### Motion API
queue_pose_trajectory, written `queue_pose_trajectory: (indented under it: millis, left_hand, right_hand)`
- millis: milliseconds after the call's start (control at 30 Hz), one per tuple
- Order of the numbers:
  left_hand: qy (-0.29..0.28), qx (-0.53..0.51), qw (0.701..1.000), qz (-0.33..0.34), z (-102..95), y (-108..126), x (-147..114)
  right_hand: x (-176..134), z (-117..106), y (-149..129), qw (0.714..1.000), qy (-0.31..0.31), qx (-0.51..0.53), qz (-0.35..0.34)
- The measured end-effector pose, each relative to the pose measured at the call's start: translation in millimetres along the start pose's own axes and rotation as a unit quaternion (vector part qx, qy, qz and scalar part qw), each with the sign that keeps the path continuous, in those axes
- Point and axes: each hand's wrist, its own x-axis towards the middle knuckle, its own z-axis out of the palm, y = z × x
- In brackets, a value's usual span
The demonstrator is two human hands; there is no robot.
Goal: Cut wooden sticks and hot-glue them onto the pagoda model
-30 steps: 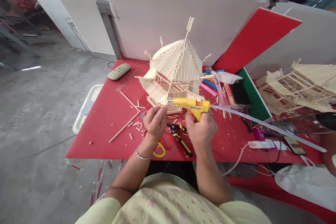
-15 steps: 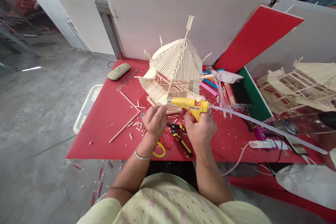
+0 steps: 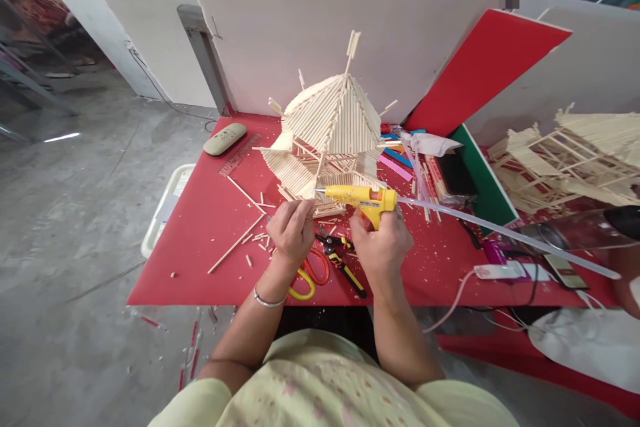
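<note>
My right hand (image 3: 383, 240) is wrapped round the handle of a yellow hot glue gun (image 3: 357, 197), and a long clear glue stick (image 3: 505, 233) trails from its back to the right. The gun's metal nozzle points left, just above the fingertips of my left hand (image 3: 291, 230). That hand is closed in a pinch; whatever lies between its fingers is too small or hidden to make out. Right behind both hands stands a pavilion model (image 3: 330, 120) built of thin wooden sticks, with a pointed roof.
Scissors with red and yellow handles (image 3: 316, 267) and black-yellow pliers (image 3: 345, 267) lie below my hands. Cut sticks (image 3: 235, 243) are scattered to the left, near a computer mouse (image 3: 225, 139). A second stick model (image 3: 565, 153) and a power strip (image 3: 505, 271) are on the right.
The whole view has shifted slightly. My left hand and the glue gun have stayed close together, with almost no movement between them.
</note>
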Motion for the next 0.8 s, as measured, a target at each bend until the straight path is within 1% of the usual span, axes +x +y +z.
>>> queue_pose_trajectory:
  millis: [167, 367, 800]
  left_hand:
    - [0.011, -0.018, 1.0, -0.002, 2.5, -0.3, -3.6]
    - [0.044, -0.046, 0.996, -0.066, 5.4, -1.5, -9.4]
    - [0.05, -0.045, 0.996, -0.052, 5.7, -2.7, -8.5]
  right_hand:
    - [0.5, 0.6, -0.8, 1.0, -0.028, 0.009, 0.004]
    - [0.0, 2.1, 0.6, 0.999, -0.029, 0.012, 0.018]
    - [-0.7, 5.9, 0.6, 1.0, -0.025, 0.012, 0.011]
